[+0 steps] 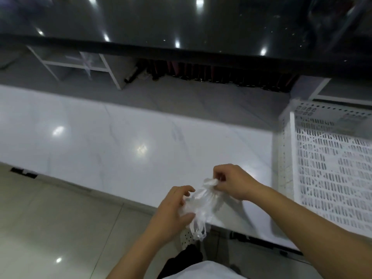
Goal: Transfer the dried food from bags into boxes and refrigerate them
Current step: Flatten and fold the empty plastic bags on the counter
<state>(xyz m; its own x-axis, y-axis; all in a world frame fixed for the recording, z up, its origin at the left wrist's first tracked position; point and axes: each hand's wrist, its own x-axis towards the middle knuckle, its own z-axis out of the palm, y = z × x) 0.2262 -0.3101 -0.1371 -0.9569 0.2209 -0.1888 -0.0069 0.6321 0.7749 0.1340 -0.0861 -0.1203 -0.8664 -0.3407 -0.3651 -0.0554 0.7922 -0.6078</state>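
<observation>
A person stood at the edge of a white marble-look counter (112, 137), looking down at both bare hands, which worked a thin, crumpled clear plastic bag (201, 204) held in the air just over the counter's near edge. The right hand (233, 182) pinched the bunched top of the bag between curled fingers and thumb. The left hand (173, 208) gripped the bag's lower part, fingers curled loosely around it, with loose strips of plastic hanging below. The bag looked empty or nearly so; no dried food could be made out inside it. This seemed to be the handling of a bag, either opening its knot or bunching it up once emptied; which one could not be told. No storage box was in view. A white perforated plastic basket (330, 178) sat on the counter to the right, near the right forearm. Beyond the counter lay a glossy black surface (181, 23).
</observation>
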